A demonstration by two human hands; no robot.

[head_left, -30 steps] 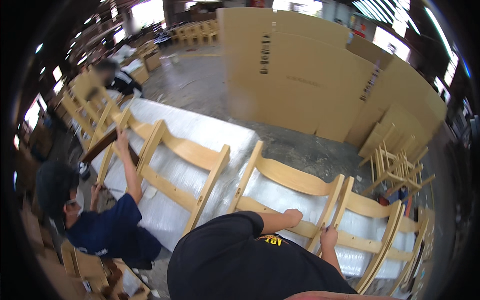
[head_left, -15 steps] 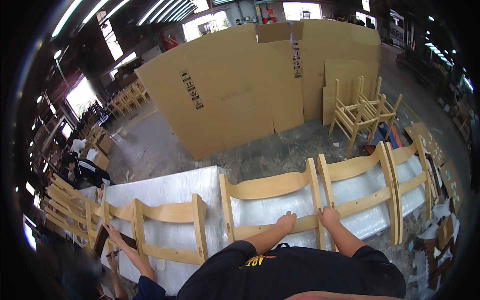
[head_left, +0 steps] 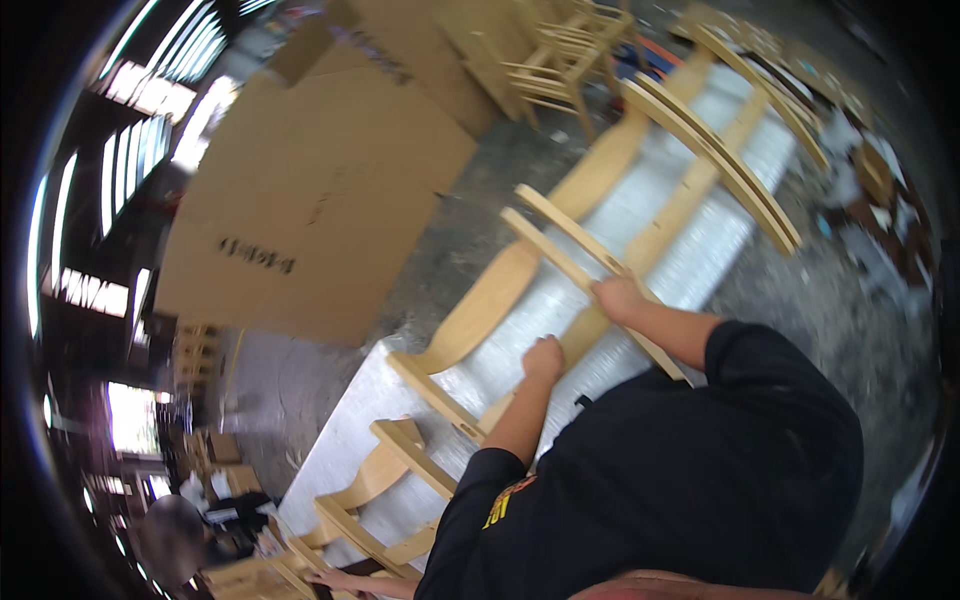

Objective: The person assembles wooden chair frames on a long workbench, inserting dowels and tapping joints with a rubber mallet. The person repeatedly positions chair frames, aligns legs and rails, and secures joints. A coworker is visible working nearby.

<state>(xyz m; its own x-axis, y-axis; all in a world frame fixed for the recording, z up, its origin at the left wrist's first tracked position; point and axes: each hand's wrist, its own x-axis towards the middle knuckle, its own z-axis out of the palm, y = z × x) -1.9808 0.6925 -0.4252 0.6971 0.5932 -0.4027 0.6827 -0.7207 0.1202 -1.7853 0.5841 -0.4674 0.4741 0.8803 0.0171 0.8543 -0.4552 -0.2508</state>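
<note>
Pale wooden chair backs lie in a row on a long table covered with shiny clear wrap. The one before me, a chair back, has a broad curved top rail, a lower rail and two side posts. My left hand is closed at its lower rail, the fingertips out of sight. Farther right, my right hand is closed round the post where the lower rail meets it. A neighbouring chair back lies close beside that post, a narrow gap between them.
More chair backs lie to the left, where a co-worker's forearm reaches in. Another person is at the table's far left. A large cardboard sheet stands behind, with bare chair frames next to it. Scraps litter the floor at right.
My view has swung and tilted, so the table now runs diagonally up to the right. Both hands stay at the same chair back, at nearly the same spots.
</note>
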